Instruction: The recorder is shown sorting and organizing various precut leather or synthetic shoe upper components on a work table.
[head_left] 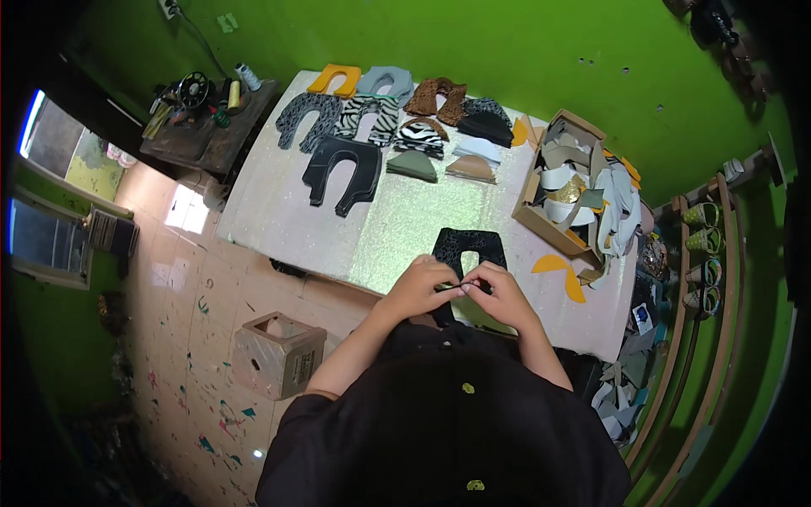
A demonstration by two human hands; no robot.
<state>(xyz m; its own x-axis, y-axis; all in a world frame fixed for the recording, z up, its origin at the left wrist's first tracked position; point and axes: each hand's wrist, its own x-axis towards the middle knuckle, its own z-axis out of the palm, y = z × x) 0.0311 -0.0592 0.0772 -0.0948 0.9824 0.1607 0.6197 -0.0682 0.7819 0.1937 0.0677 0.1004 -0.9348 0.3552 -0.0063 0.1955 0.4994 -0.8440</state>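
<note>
Where fingers are pinching: the left hand [422, 283] and the right hand [500, 297] are holding a thin dark piece [485, 287] between them, fingertips drawn narrow and nearly touching; whether it is belonging to the arch behind, one cannot tell.
Black patterned arch [467, 237]: is lying at the near edge of the surface [253, 198], directly beyond and partly under the hands.
Arch stacks: yellow [337, 71], zebra-striped [369, 103] and plain black [345, 149] ones are resting toward the far left.
Half-moon stacks: olive [412, 166] and tan [471, 170] ones are sitting side by side, right of the plain black arch.
Cardboard box [545, 230]: is standing at the right, brimming with offcuts [560, 179].
Yellow curved pieces [551, 264]: are lying near the right hand.
Floor carton [263, 363]: is standing on the tiled floor [177, 291], left of the person.
Rack [725, 253]: is carrying patterned shoes [703, 242] along the right wall.
</note>
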